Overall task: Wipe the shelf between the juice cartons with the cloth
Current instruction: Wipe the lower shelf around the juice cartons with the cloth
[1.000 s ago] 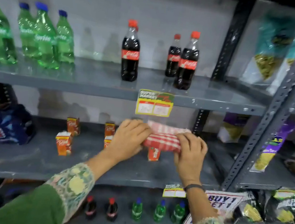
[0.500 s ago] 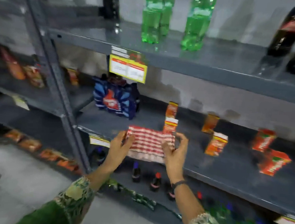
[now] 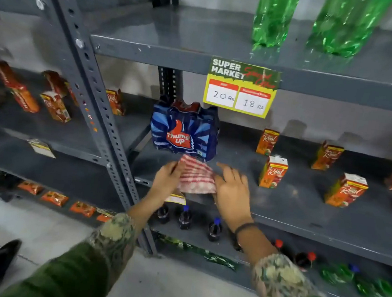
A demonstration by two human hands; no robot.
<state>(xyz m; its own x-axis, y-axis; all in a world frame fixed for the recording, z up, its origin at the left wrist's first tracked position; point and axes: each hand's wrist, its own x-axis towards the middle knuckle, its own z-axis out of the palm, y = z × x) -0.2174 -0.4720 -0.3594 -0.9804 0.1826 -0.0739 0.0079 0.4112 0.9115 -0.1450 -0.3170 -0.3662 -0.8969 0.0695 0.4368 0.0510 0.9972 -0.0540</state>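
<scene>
Both my hands are on the red-checked cloth (image 3: 195, 178): left hand (image 3: 166, 181) pinches its left edge, right hand (image 3: 231, 191) lies flat, fingers spread, on its right side. Half a second ago I held it spread in the air; now it's bunched down at the shelf (image 3: 305, 209) front edge, so wiping can start. Behind: Thums Up pack (image 3: 183, 132). Right: Real juice cartons (image 3: 273, 171). Above: price tag (image 3: 242, 87), "SUPER MARKET", 20 Rs, 18 Rs.

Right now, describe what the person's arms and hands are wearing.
Both arms wear dark green sleeves ending in wide floral-patterned cuffs of cream, yellow and green. The right hand has a thin dark band around the wrist. The left hand is bare, with no band or glove; no rings can be made out.
</scene>
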